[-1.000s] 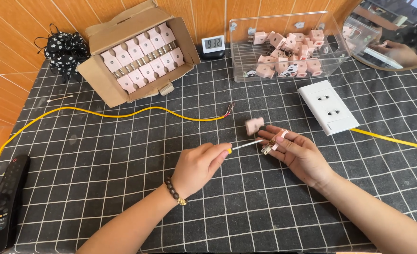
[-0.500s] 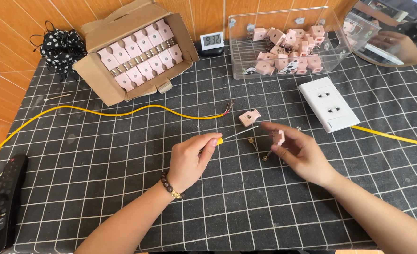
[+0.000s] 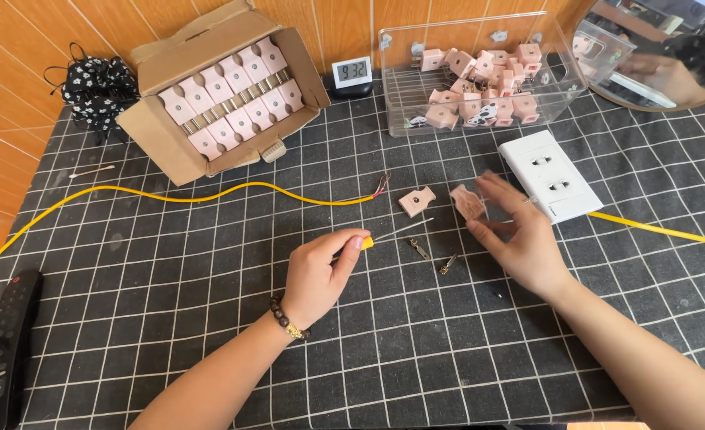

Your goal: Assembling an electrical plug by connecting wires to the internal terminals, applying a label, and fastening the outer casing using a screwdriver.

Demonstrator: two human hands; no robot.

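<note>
Since a moment ago my right hand [image 3: 519,239] has lifted one light, rigid plug half [image 3: 468,201] by its edges, right of the other half [image 3: 416,201], while my left hand [image 3: 320,271] pinches the screwdriver [image 3: 400,233].

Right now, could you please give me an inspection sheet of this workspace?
Surface: black grid-patterned mat over an orange table.
Job's things: two pink plug halves, one lying, one at the right fingertips; two metal prongs loose.
Clutter: cardboard box of pink plugs, clear bin of plugs, white socket, digital clock, remote control, floral scrunchie.
Grippers: left hand grips a yellow-handled screwdriver; right hand blurred.
Cables: yellow wire, bare end.
Surroundings: round mirror.
</note>
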